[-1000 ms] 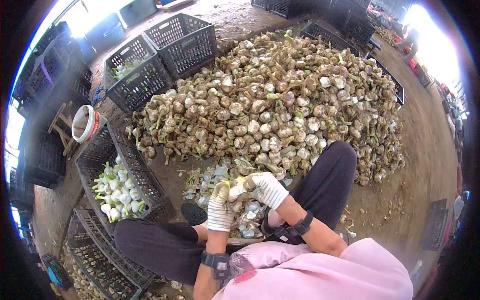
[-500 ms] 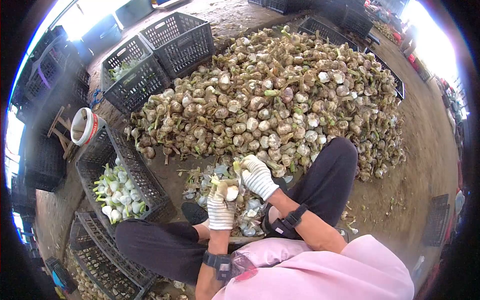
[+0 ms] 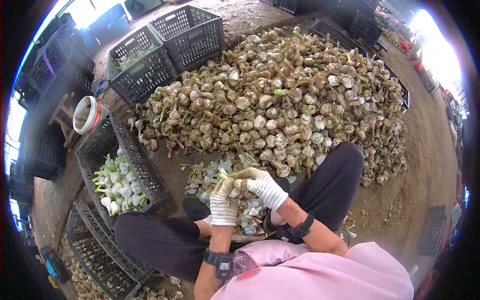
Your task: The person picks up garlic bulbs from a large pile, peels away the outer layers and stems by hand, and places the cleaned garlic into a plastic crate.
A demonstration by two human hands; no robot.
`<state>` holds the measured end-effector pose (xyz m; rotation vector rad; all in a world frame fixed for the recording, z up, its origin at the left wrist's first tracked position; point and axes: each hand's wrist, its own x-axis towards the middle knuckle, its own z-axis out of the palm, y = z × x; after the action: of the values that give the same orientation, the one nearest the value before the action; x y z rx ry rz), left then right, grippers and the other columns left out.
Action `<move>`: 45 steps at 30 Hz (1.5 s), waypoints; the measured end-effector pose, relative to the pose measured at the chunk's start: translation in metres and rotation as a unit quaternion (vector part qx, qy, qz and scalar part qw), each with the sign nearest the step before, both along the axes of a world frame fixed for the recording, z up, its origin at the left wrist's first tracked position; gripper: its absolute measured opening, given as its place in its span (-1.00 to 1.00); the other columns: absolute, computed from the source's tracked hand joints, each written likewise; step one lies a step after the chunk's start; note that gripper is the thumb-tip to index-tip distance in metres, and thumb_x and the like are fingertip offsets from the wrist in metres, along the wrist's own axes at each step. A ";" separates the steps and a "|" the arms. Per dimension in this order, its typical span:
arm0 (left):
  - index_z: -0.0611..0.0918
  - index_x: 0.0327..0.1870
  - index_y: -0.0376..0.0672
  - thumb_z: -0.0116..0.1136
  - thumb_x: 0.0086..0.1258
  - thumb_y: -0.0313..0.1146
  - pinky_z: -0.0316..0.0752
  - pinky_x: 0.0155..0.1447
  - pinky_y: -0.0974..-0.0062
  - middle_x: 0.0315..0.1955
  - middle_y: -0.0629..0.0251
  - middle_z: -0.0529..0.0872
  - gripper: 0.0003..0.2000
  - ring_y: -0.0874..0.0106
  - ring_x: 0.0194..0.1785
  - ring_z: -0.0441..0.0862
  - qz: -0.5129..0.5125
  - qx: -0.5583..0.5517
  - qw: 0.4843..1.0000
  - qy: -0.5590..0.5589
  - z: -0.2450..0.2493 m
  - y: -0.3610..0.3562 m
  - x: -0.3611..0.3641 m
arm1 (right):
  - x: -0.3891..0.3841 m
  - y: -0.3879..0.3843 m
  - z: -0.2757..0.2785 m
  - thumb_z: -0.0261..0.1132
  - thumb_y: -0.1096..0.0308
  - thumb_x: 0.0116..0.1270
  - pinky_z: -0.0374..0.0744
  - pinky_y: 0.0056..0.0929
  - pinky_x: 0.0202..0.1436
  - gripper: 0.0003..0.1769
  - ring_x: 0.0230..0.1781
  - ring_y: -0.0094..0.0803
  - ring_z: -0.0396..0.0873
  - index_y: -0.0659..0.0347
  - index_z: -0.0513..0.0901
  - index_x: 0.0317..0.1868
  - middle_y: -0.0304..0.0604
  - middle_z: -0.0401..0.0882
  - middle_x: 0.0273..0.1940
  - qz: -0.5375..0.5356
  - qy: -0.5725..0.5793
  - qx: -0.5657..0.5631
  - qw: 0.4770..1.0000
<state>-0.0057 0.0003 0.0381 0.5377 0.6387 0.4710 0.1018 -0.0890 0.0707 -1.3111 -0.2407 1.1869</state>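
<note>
Both my hands wear white knit gloves and meet in front of me above my lap. My left hand (image 3: 223, 204) grips a garlic bulb (image 3: 235, 190) from below. My right hand (image 3: 262, 186) has its fingers closed on the same bulb from the right. Under the hands lies a litter of pale peeled skins (image 3: 210, 176) on the ground between my legs. A large heap of unpeeled garlic bulbs (image 3: 280, 95) with stalks rises just beyond.
A black crate (image 3: 142, 175) with cleaned white garlic stands at my left, another crate (image 3: 97, 255) with garlic nearer me. Two more black crates (image 3: 165, 47) sit behind the heap. A white bucket (image 3: 87, 115) stands at left. Empty crates line the edges.
My right hand, which had reached out toward the heap, has come back to the bulb in my left hand. The view has shifted slightly.
</note>
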 end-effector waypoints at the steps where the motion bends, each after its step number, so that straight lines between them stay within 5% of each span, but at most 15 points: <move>1: 0.57 -0.05 -0.34 -0.02 0.45 -0.40 0.50 -0.01 0.59 -0.20 0.28 0.61 -0.79 0.53 -0.14 0.56 0.001 -0.001 1.000 0.003 -0.002 0.000 -0.002 | 0.000 0.000 -0.001 0.38 0.33 0.14 0.52 -0.64 -0.25 -0.58 -0.31 -0.64 0.54 0.30 0.59 0.01 -0.27 0.63 -0.23 0.009 0.008 -0.015 1.000; 5: 0.59 -0.12 -0.28 0.19 0.31 -0.42 0.57 -0.21 0.57 -0.29 0.28 0.65 -0.82 0.51 -0.30 0.61 0.010 -0.061 0.998 0.002 -0.019 0.003 -0.002 | 0.006 -0.009 -0.004 0.33 0.36 0.17 0.55 -0.62 -0.33 -0.65 -0.39 -0.58 0.57 0.28 0.61 -0.03 -0.23 0.65 -0.25 -0.005 0.127 0.039 0.991; 11: 0.59 -0.14 -0.27 0.14 0.34 -0.46 0.50 -0.17 0.64 -0.32 0.38 0.62 -0.86 0.60 -0.29 0.54 0.043 -0.064 0.996 0.041 -0.002 -0.002 0.009 | 0.005 -0.010 -0.008 0.27 0.47 0.11 0.58 -0.54 -0.28 -0.59 -0.29 -0.54 0.57 0.28 0.55 0.03 -0.20 0.63 -0.23 -0.034 0.052 -0.011 0.998; 14: 0.58 -0.22 -0.18 0.23 0.27 -0.49 0.45 -0.27 0.63 -0.33 0.44 0.62 -0.88 0.62 -0.33 0.53 0.049 0.145 0.982 0.111 -0.013 -0.004 0.015 | -0.015 0.000 -0.018 0.20 0.46 0.07 0.55 -0.45 -0.20 -0.57 -0.33 -0.36 0.57 0.30 0.53 0.02 -0.04 0.63 -0.25 -0.035 -0.304 -0.025 0.952; 15: 0.58 -0.22 -0.18 0.23 0.27 -0.49 0.45 -0.27 0.63 -0.33 0.44 0.62 -0.88 0.62 -0.33 0.53 0.049 0.145 0.982 0.110 -0.014 -0.007 0.015 | -0.020 0.005 -0.022 0.19 0.47 0.07 0.55 -0.43 -0.19 -0.60 -0.30 -0.31 0.59 0.28 0.55 -0.01 -0.02 0.64 -0.23 -0.071 -0.520 -0.033 0.851; 20: 0.58 -0.19 -0.19 0.20 0.29 -0.49 0.51 -0.21 0.61 -0.34 0.39 0.64 -0.89 0.58 -0.32 0.56 0.077 0.106 0.991 0.035 -0.006 -0.013 0.009 | -0.004 0.005 -0.032 0.19 0.48 0.07 0.56 -0.44 -0.19 -0.68 -0.28 -0.33 0.61 0.29 0.60 -0.11 -0.03 0.65 -0.26 -0.061 -0.306 -0.079 0.947; 25: 0.58 -0.14 -0.27 0.14 0.36 -0.33 0.56 -0.11 0.53 -0.27 0.24 0.66 -0.80 0.47 -0.22 0.62 -0.007 0.027 0.998 -0.064 -0.010 0.005 -0.005 | 0.019 0.001 -0.078 0.23 0.41 0.05 0.56 -0.38 -0.15 -0.76 -0.28 -0.24 0.62 0.22 0.65 -0.23 -0.02 0.66 -0.32 -0.011 -0.386 -0.125 0.914; 27: 0.56 -0.20 -0.30 0.06 0.43 -0.22 0.54 0.00 0.51 -0.22 0.15 0.64 -0.73 0.43 -0.14 0.59 0.000 0.164 0.986 -0.013 -0.007 0.006 -0.003 | 0.019 -0.002 -0.072 0.21 0.36 0.04 0.55 -0.26 -0.11 -0.75 -0.29 -0.06 0.60 0.15 0.67 -0.23 -0.03 0.64 -0.36 0.062 -0.448 -0.100 0.886; 29: 0.56 -0.29 -0.28 0.04 0.43 -0.17 0.54 0.03 0.46 -0.19 0.10 0.65 -0.70 0.37 -0.13 0.60 0.086 -0.116 0.988 -0.054 0.001 0.008 -0.002 | 0.012 -0.006 -0.054 0.23 0.36 0.01 0.52 -0.20 -0.06 -0.72 -0.22 0.01 0.56 0.16 0.66 -0.21 -0.06 0.62 -0.35 0.079 -0.539 -0.089 0.834; 31: 0.55 -0.36 -0.23 0.06 0.41 -0.16 0.56 0.04 0.37 -0.18 0.05 0.65 -0.72 0.29 -0.12 0.61 0.095 -0.098 0.989 -0.055 -0.007 0.007 -0.004 | 0.002 -0.004 -0.021 0.25 0.33 -0.01 0.48 -0.18 -0.03 -0.71 -0.12 -0.01 0.53 0.16 0.65 -0.21 -0.05 0.58 -0.27 0.050 -0.530 -0.063 0.844; 33: 0.58 -0.31 -0.21 0.13 0.36 -0.11 0.53 0.06 0.40 -0.16 0.11 0.64 -0.70 0.28 -0.07 0.61 0.041 -0.050 0.995 -0.070 -0.025 0.011 -0.003 | -0.006 0.015 0.028 0.25 0.28 0.01 0.45 -0.17 0.03 -0.73 -0.03 -0.08 0.49 0.17 0.63 -0.25 0.00 0.57 -0.21 0.249 -0.577 -0.244 0.739; 35: 0.58 -0.37 -0.20 0.10 0.37 -0.11 0.55 0.06 0.32 -0.17 0.05 0.65 -0.70 0.23 -0.04 0.62 0.027 -0.072 0.996 -0.041 -0.022 0.017 -0.005 | -0.024 0.010 -0.012 0.23 0.24 0.06 0.49 -0.08 -0.02 -0.75 -0.05 -0.09 0.53 0.15 0.64 -0.26 0.02 0.60 -0.23 0.236 -0.645 -0.224 0.691; 41: 0.54 -0.66 -0.13 0.05 0.36 -0.05 0.41 0.19 -0.04 -0.32 -0.07 0.68 -0.58 0.07 0.05 0.57 0.096 -0.233 0.952 -0.175 -0.017 0.032 -0.004 | -0.007 -0.006 -0.041 0.19 0.32 0.11 0.56 -0.21 -0.11 -0.60 -0.16 -0.03 0.57 0.08 0.59 0.02 0.06 0.59 -0.18 0.396 -0.563 -0.186 0.701; 44: 0.58 -0.42 -0.22 0.05 0.37 -0.01 0.50 0.11 0.13 -0.31 0.05 0.66 -0.60 0.21 -0.05 0.59 0.021 -0.172 0.972 -0.158 -0.007 0.030 -0.007 | -0.002 -0.004 -0.016 0.23 0.46 0.08 0.50 -0.49 -0.01 -0.43 -0.11 -0.44 0.54 0.19 0.46 0.19 -0.14 0.58 -0.07 0.101 -0.323 0.017 0.941; 45: 0.59 -0.30 -0.26 0.05 0.37 0.01 0.56 0.04 0.26 -0.36 0.13 0.65 -0.59 0.32 -0.15 0.62 -0.028 -0.131 0.985 -0.111 -0.001 0.027 -0.004 | -0.007 0.001 -0.012 0.23 0.46 0.08 0.50 -0.49 -0.01 -0.43 -0.11 -0.44 0.54 0.19 0.46 0.19 -0.14 0.58 -0.07 0.100 -0.324 0.015 0.941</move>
<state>-0.0093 0.0276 0.0370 0.2495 0.4616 0.3799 0.0950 -0.0876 0.0583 -1.6481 -0.8818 0.8725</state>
